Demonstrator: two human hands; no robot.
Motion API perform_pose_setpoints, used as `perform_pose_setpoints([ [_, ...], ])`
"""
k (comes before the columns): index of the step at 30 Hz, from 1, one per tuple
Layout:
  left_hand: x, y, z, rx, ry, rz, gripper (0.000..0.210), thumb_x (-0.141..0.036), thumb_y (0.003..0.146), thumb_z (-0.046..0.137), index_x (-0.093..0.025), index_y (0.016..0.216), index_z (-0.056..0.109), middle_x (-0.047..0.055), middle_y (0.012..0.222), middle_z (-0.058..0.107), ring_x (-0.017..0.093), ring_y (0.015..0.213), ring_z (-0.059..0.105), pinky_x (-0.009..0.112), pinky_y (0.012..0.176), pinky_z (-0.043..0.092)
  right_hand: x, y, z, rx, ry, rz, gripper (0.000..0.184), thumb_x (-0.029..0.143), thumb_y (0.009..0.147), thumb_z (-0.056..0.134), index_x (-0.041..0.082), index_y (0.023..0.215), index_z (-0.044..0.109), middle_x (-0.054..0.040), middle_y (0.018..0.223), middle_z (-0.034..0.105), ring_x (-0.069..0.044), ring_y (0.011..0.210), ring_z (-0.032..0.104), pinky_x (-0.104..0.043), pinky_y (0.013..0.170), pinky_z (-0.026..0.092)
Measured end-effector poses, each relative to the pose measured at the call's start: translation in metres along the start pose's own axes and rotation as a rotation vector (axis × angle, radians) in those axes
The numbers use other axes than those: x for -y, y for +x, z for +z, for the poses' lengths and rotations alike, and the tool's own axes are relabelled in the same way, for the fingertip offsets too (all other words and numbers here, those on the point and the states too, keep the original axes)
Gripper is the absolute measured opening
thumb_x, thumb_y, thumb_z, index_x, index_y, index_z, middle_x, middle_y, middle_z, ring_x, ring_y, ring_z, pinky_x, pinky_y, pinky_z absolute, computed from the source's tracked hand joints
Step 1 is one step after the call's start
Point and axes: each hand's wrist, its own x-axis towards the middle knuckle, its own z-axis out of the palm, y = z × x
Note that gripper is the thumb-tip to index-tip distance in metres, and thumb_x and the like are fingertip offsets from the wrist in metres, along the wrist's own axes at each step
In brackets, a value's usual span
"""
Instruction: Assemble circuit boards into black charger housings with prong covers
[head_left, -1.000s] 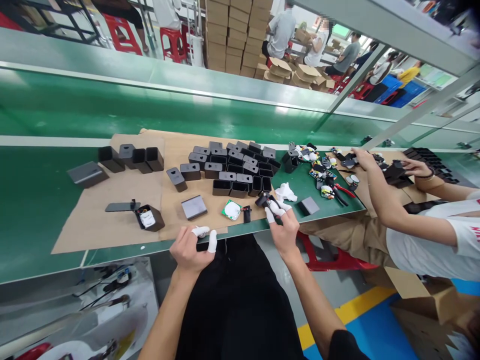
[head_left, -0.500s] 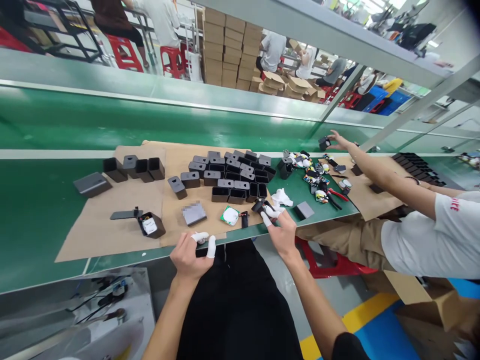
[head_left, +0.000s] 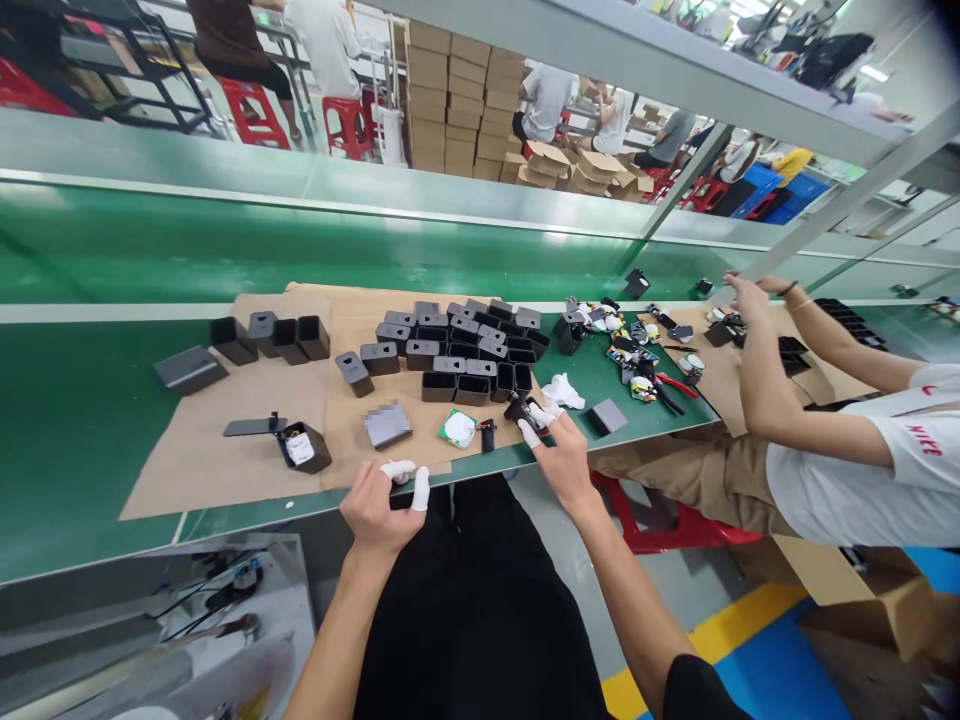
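Note:
My left hand (head_left: 382, 508) rests at the front edge of the bench, with white finger covers on two digits. Thumb and index finger stand apart, and I see nothing between them. My right hand (head_left: 562, 458), also with white finger covers, grips a small black casing (head_left: 517, 409) whose inside is partly hidden by the fingers. Just left of it lie a small black piece (head_left: 488, 436) and a green circuit board (head_left: 458, 428) with a white round pad. A grey block (head_left: 388, 427), partly pixelated, sits beyond my left hand. An opened black case (head_left: 304, 449) with wires and a white part lies further left.
Many black cases (head_left: 457, 388) stand grouped on the cardboard (head_left: 360, 410). Right of them are a white crumpled cloth (head_left: 562, 392), a dark box (head_left: 607, 417), loose circuit boards (head_left: 643, 389) and red-handled pliers (head_left: 677, 388). A co-worker (head_left: 832, 430) sits at the right.
The co-worker's arm has drawn back to the right, and a black case now stands where that hand was. My own hands have barely moved.

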Motion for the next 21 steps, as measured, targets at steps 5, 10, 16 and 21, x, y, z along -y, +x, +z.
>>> perform_pose_setpoints([
  [5,-0.0001,-0.0007,-0.0005,-0.002,0.006,-0.004,0.022,-0.012,0.089,0.08,-0.023,0.097,0.064,0.001,0.076,0.067,0.02,0.069,0.058,0.031,0.065,0.048,-0.0027,-0.0093,0.0025,-0.092,-0.009,0.059,0.039,0.051,0.102,0.077,0.019,0.123,0.076,-0.0077,0.095,0.082,-0.024,0.082,0.077,-0.039,0.081,0.065],
  [10,0.0011,-0.002,0.0003,-0.002,0.008,-0.011,0.02,-0.013,0.089,0.08,-0.023,0.095,0.064,0.001,0.076,0.068,0.02,0.07,0.06,0.031,0.065,0.048,0.0008,-0.0091,0.0015,-0.09,0.01,0.039,0.03,0.051,0.103,0.076,0.022,0.108,0.077,-0.0062,0.095,0.082,-0.021,0.079,0.076,-0.036,0.079,0.064],
  [16,0.0009,-0.0025,0.0006,0.001,0.008,-0.017,0.02,-0.013,0.089,0.08,-0.023,0.096,0.065,0.001,0.076,0.068,0.02,0.07,0.061,0.031,0.065,0.048,0.001,-0.0091,0.0018,-0.103,0.03,0.059,0.032,0.054,0.101,0.078,0.022,0.106,0.077,-0.0075,0.099,0.083,-0.023,0.083,0.077,-0.037,0.081,0.063],
  [21,0.002,-0.0029,0.0019,-0.002,-0.002,-0.033,0.02,-0.014,0.088,0.082,-0.023,0.096,0.065,0.001,0.076,0.068,0.02,0.069,0.06,0.031,0.063,0.046,-0.003,-0.0101,0.0045,-0.139,0.073,0.139,0.037,0.056,0.095,0.084,0.021,0.104,0.075,-0.0055,0.089,0.082,-0.024,0.078,0.076,-0.038,0.079,0.062],
])
